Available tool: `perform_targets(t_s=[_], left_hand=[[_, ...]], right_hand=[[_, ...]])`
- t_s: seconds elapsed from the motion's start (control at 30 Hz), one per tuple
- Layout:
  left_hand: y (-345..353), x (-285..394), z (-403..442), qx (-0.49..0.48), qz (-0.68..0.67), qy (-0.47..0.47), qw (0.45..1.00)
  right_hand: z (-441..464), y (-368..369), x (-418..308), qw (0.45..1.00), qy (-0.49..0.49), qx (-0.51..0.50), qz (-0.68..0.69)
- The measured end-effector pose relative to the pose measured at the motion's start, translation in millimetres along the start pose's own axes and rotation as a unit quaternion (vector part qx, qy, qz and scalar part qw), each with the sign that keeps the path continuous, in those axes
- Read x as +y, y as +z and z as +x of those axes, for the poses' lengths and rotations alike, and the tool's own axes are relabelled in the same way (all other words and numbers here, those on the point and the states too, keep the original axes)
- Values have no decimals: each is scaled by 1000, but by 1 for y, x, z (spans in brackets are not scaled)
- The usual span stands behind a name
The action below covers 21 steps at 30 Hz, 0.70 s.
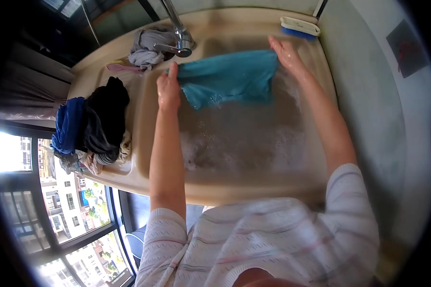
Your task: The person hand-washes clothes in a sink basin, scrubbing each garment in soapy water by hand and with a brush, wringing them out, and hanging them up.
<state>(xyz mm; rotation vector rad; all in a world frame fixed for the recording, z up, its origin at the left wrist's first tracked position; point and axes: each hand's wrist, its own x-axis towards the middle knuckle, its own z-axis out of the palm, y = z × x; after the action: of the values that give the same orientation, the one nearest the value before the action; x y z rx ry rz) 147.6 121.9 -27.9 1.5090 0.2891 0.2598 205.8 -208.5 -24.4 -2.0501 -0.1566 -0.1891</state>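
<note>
- In the near part of the sink (234,192), just past the person's striped top (268,227), it's all cloudy, sudsy water (239,138).
- Beyond that there's a wet teal cloth (227,79), spread between the hands over the water. Can't tell if its bottom edge is dipping in.
- Its long axis runs side to side, hand to hand, with the top edge a bit farther away at the right end. So the cloth lies to the right of the left fingers and to the left of the right ones.
- Left hand (168,91) is the one nearer the body: thumb up, fingers closed around the left end, some hidden behind the fabric.
- Right hand (288,56) sits farther out, pinching the top right corner. Most of those fingers are out of sight, so no idea how tight.
- Past the left hand there's the tap (175,21), with a gray cloth (153,43) beside it; the brush (299,27) is on the back right corner, beyond the right hand.
</note>
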Motion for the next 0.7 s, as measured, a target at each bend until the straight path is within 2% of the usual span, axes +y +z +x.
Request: perform_targets(t_s=[0.1,0.23,0.33,0.43,0.5,0.53,0.63,0.7], left_hand=[[-4,16,2,-1,-33,-11,999],[-24,-9,-16,-114,130,-86,981],[-42,-44,-26,-149,210,-216,942],[-53,-78,-19,-173,101,-310,929],[-40,-74,-28,-110,85,-311,940],[-35,-73,-30,-77,76,-308,945],[-49,-129,-13,-127,-24,-350,928],[-33,-112,-29,-125,-2,-338,933]], right_hand=[[-3,-12,-19,1000,15,25,-5],[-36,8,35,982,68,-123,-129],[-63,13,58,925,193,-311,-104],[-62,13,57,940,227,-253,-27],[-49,18,71,955,248,-163,20],[-44,23,81,960,226,-163,12],[-41,33,95,966,173,-194,-19],[-49,40,90,957,148,-246,-52]])
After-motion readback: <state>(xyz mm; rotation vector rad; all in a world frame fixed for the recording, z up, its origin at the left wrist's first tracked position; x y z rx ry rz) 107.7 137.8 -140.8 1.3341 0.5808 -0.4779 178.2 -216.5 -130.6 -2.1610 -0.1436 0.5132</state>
